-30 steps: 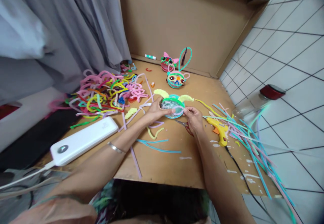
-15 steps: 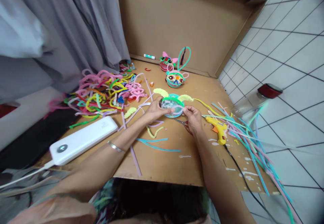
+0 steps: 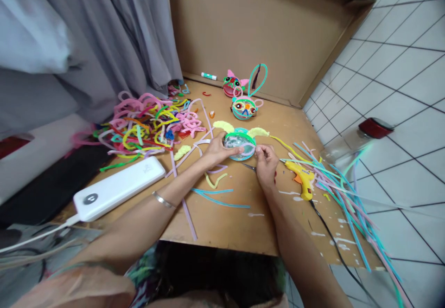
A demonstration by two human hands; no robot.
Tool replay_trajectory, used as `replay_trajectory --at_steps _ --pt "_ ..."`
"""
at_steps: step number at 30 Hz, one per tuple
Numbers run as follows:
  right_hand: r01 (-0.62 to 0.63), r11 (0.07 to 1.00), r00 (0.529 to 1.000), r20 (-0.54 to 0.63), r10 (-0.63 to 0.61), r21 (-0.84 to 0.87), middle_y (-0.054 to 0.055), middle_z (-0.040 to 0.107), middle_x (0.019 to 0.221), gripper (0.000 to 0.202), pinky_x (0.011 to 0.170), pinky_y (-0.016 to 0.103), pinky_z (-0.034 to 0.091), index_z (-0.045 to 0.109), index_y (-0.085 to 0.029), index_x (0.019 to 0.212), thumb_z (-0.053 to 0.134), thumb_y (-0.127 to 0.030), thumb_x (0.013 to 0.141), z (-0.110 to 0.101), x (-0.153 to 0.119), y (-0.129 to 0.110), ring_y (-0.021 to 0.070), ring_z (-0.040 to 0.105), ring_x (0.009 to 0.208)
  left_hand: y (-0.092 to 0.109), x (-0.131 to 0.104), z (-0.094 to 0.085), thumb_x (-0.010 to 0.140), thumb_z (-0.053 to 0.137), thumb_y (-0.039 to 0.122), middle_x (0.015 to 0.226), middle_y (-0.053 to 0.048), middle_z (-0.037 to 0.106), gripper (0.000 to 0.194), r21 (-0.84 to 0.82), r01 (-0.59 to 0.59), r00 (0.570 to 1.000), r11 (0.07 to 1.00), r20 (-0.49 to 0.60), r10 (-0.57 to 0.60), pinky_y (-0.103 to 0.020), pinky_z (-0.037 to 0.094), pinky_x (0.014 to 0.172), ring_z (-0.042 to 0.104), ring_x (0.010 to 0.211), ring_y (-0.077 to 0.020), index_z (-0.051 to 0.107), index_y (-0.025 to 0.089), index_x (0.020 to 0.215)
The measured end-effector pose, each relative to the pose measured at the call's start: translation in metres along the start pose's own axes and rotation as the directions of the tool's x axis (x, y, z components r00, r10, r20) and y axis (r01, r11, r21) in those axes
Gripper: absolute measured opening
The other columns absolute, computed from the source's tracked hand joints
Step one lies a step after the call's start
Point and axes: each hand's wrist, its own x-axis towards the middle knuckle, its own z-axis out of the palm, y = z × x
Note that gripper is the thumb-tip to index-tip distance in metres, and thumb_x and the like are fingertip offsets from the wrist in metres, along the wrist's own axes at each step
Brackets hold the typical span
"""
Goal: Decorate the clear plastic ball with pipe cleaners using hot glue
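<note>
My left hand (image 3: 219, 150) grips the left side of a round clear craft body (image 3: 232, 142) rimmed with green and turquoise pipe cleaner. Two pale yellow ear shapes (image 3: 259, 132) stick out from its top. Across its front lies a looped lilac pipe cleaner (image 3: 249, 148), with my left thumb at one side. My right hand (image 3: 266, 159) pinches the right end of that loop. Scissors (image 3: 249, 166) lie on the table beneath, partly hidden by my right hand.
A yellow glue gun (image 3: 303, 178) and a bundle of pipe cleaners (image 3: 342, 192) lie right. At left are a tangled pipe cleaner heap (image 3: 149, 118) and a white power bank (image 3: 120, 189). Two finished animal faces (image 3: 244, 107) stand behind; a bottle (image 3: 351, 143) is far right.
The whole view has shifted slightly, so things sit a little further right. Both hands keep their hold, and the lilac loop now stands out more clearly against the clear body.
</note>
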Motion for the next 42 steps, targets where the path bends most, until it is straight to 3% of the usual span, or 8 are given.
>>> replay_trajectory --at_steps 8,14,21,26,39,42 --pt "-0.048 0.995 0.997 0.06 0.043 0.084 0.003 0.063 0.078 0.029 0.074 0.033 0.048 0.068 -0.02 0.079 0.055 -0.044 0.088 -0.002 0.002 0.003 0.0175 0.057 0.073 0.001 -0.001 -0.003 0.056 0.08 0.058 0.097 -0.008 0.068 0.066 -0.024 0.01 1.0 1.0 0.004 -0.01 -0.035 0.05 0.079 0.064 0.092 -0.0253 0.058 0.015 0.102" --pt "-0.216 0.952 0.976 0.059 0.208 0.219 0.002 0.065 0.079 0.024 0.073 0.032 0.049 0.069 -0.019 0.076 0.07 -0.042 0.073 0.002 0.005 0.009 0.0155 0.059 0.07 0.003 -0.002 -0.003 0.058 0.079 0.056 0.094 -0.006 0.068 0.061 -0.038 -0.01 1.0 0.999 0.015 0.011 -0.032 0.05 0.073 0.063 0.087 -0.0232 0.058 0.016 0.099" --pt "-0.375 0.876 0.927 0.101 0.362 0.303 -0.003 0.062 0.058 0.028 0.061 0.027 0.047 0.069 -0.018 0.073 0.076 -0.042 0.061 0.0 0.008 0.002 0.0118 0.053 0.057 -0.002 0.001 -0.004 0.056 0.081 0.057 0.094 -0.006 0.067 0.062 -0.049 0.005 0.997 0.999 0.073 -0.002 -0.035 0.05 0.079 0.063 0.087 -0.0232 0.058 0.016 0.097" --pt "-0.401 0.851 0.915 0.107 0.389 0.34 -0.003 0.062 0.057 0.029 0.06 0.026 0.047 0.069 -0.019 0.071 0.08 -0.043 0.058 -0.001 0.009 0.0 0.0108 0.053 0.056 -0.001 -0.001 -0.005 0.059 0.081 0.053 0.09 -0.005 0.068 0.056 -0.125 -0.036 0.992 0.992 0.113 0.05 -0.036 0.051 0.078 0.064 0.087 -0.024 0.06 0.017 0.096" --pt "-0.476 0.781 0.879 0.202 0.432 0.404 -0.004 0.064 0.06 0.035 0.058 0.025 0.047 0.067 -0.018 0.07 0.086 -0.043 0.054 -0.002 0.01 0.009 0.0086 0.054 0.055 -0.004 0.001 -0.008 0.065 0.079 0.048 0.092 -0.007 0.07 0.049 -0.098 -0.083 0.983 0.992 0.156 0.098 -0.038 0.052 0.084 0.064 0.093 -0.0259 0.065 0.016 0.099" --pt "-0.48 0.772 0.877 0.218 0.428 0.417 -0.004 0.064 0.06 0.036 0.058 0.025 0.047 0.067 -0.018 0.07 0.087 -0.043 0.053 -0.001 0.01 0.009 0.0081 0.054 0.055 -0.003 -0.001 -0.007 0.063 0.08 0.047 0.09 -0.007 0.07 0.047 -0.077 -0.079 0.991 0.994 0.103 0.086 -0.037 0.052 0.082 0.064 0.09 -0.0253 0.066 0.016 0.096"
